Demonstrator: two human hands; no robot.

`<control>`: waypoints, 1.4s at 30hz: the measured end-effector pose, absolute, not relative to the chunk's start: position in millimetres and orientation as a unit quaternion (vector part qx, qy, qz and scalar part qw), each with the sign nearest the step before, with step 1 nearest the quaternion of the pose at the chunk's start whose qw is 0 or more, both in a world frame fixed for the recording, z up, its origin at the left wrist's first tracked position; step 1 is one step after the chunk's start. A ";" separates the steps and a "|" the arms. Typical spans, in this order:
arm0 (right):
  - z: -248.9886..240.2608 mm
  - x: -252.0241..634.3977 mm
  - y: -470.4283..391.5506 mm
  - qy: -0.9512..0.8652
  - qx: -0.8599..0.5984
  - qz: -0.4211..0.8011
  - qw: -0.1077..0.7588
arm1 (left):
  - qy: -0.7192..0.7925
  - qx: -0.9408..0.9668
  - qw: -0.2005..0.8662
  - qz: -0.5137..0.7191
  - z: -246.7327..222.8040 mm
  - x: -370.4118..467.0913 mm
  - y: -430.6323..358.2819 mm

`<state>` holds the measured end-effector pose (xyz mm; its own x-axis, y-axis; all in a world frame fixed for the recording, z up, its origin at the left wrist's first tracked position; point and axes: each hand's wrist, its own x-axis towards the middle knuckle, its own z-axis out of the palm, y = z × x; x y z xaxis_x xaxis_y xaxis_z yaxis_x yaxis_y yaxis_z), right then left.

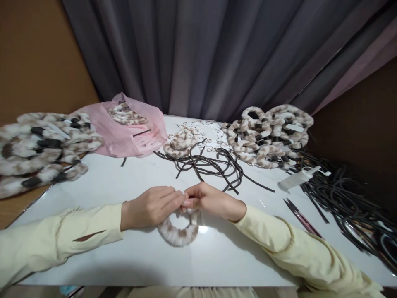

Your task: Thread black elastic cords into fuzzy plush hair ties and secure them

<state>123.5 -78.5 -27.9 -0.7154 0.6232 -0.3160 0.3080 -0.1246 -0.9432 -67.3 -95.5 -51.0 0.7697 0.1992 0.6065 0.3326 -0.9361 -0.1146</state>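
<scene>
Both my hands meet over the front middle of the white table, at the top of a fluffy white-and-brown fur ring (179, 236). My left hand (155, 205) is closed, its fingertips pinching the ring's upper part. From the other side my right hand (214, 200) pinches the same spot with thumb and forefinger. The lower curve of the ring hangs below the fingers, close to the tabletop. What lies between the fingertips is hidden. Just beyond the hands, a loose tangle of black cords (214, 165) is spread on the table.
Heaps of fur rings with black joins lie left (46, 145) and back right (266, 132). A pink plastic bag (130, 140), metal clasps (209, 142) and smaller fur pieces (181, 142) sit behind. Rightward are a squeeze bottle (297, 178), pink-handled scissors (304, 219) and piled black cords (350, 203).
</scene>
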 end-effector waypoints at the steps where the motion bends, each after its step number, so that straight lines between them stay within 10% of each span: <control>1: -27.3 123.6 -78.5 -0.637 -0.354 0.674 0.118 | -0.147 -0.935 0.096 -0.309 -50.8 -67.3 -95.3; 17: -29.6 126.6 -65.8 -0.602 -0.405 0.659 0.198 | -0.331 -0.875 -0.141 -0.324 -58.2 -65.5 -86.0; 26: -33.2 128.7 -76.7 -0.848 -0.371 0.292 0.241 | -0.453 -0.804 -0.301 -0.242 -51.3 -63.0 -77.2; 37: -30.9 131.5 -63.0 -0.744 -0.373 0.490 0.261 | -0.443 -0.835 -0.295 -0.144 -44.5 -62.3 -75.1; 42: -29.5 128.7 -68.6 -0.808 -0.361 0.383 0.265 | -0.466 -0.776 -0.371 -0.209 -47.7 -59.8 -74.1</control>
